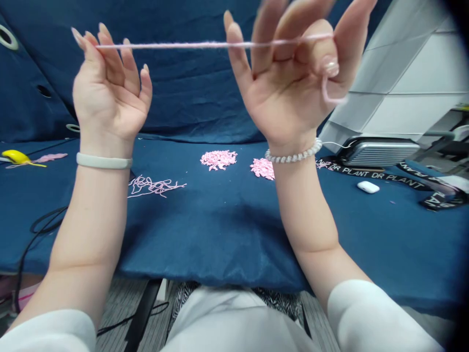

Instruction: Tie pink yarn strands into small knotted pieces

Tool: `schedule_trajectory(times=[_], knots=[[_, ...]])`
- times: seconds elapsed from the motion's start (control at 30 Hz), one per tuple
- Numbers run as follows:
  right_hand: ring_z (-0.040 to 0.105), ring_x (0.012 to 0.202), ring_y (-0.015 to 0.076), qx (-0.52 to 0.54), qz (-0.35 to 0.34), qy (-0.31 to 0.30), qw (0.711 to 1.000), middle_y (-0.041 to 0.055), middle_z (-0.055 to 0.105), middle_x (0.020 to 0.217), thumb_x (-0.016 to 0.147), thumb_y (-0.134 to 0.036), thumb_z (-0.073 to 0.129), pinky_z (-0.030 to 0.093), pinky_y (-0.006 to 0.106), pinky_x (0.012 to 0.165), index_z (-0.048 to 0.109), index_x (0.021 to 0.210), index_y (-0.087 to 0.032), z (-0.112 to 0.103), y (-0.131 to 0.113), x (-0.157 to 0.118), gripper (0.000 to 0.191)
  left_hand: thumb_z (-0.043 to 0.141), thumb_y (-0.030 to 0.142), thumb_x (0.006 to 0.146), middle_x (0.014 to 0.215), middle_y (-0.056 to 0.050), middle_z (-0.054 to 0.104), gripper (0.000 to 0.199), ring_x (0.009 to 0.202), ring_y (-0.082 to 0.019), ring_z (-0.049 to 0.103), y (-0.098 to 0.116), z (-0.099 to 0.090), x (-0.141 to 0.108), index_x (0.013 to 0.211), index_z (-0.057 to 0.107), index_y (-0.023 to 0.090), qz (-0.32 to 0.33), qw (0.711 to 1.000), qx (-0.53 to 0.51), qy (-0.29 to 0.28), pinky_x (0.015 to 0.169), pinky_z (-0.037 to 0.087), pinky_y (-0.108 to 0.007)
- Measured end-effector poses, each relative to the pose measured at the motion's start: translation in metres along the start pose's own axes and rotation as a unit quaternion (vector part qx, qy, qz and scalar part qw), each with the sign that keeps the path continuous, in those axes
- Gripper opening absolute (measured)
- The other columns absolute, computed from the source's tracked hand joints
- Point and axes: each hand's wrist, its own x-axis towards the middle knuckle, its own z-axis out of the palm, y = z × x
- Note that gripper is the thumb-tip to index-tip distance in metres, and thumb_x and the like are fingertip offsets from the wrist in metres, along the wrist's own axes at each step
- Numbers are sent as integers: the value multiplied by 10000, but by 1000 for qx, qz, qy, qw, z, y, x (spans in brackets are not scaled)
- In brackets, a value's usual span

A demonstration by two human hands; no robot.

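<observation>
Pink yarn strand (pixel 183 45): up off the blue cloth (pixel 227 220), higher in your view than the central yarn pile (pixel 219 160). Your left hand (pixel 113 93) pinches its left end between thumb and fingertips, other fingers loosely curled. Your right hand (pixel 293 78) has the other end caught at a bent finger, other fingers spread wide; a short tail hangs from that grip. Blur there; cannot tell which surfaces press.

Step in hand, by my reading: stretching the strand straight between both hands. Next move, I judge, calls for even tension and a firm right grip, the tail leaving little to slip.

Long axis: side to side across you, nearly level, right end slightly higher. Taut; only the tail bends off, down, then out rightward.

Outward, all from the central yarn pile: second yarn pile (pixel 262 168) near on its right, partly hidden by your forearm; loose yarn tangle (pixel 156 186) leftward and nearer you. Well to the right: black DR PLANT ribbon (pixel 381 172), white earbud case (pixel 368 187), ribbed silver box (pixel 384 152). Far left: yellow object (pixel 15 156), identity unclear.
</observation>
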Motion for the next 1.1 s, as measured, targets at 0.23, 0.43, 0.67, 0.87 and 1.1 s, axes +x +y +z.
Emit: schedule_trajectory(times=[0.23, 0.43, 0.67, 0.87, 1.1], knots=[[420, 444, 7, -49, 39, 206, 977, -97, 556, 577, 951, -395, 74, 479, 163, 693, 556, 612, -220, -2, -14, 7, 614, 339, 253, 972, 969, 141, 630, 233, 1311, -8, 298, 14, 10, -17, 1050, 555, 211, 8, 999, 34, -32, 996, 319, -123], [594, 857, -69, -268, 35, 303, 914, -181, 635, 892, 926, -220, 289, 413, 45, 652, 591, 801, -266, -9, -38, 12, 331, 226, 227, 992, 613, 146, 495, 324, 579, 88, 537, 8, 44, -42, 960, 544, 170, -50, 996, -63, -44, 967, 375, -161], [523, 512, -40, -319, 155, 369, 859, -60, 672, 962, 866, -54, 441, 398, 48, 437, 597, 985, -223, -39, -38, -50, 259, 307, 216, 970, 500, 93, 399, 352, 292, 46, 295, -39, 79, -85, 730, 561, 172, -226, 973, -49, -27, 500, 462, -103], [559, 481, 34, -293, 354, 439, 772, 41, 656, 973, 722, -32, 580, 457, 146, 394, 585, 1048, -178, -57, -3, -168, 357, 604, 107, 790, 631, 22, 573, 66, 486, -31, 510, -141, 65, -130, 743, 601, 153, -417, 908, 31, -24, 707, 546, -258], [659, 742, 75, -270, 281, 557, 734, 67, 624, 1055, 793, -69, 537, 569, 188, 722, 581, 944, -148, -86, -5, -181, 176, 551, 22, 786, 747, -55, 648, 122, 659, -86, 619, -179, 49, -151, 840, 618, 109, -487, 872, 35, 13, 794, 525, -276]])
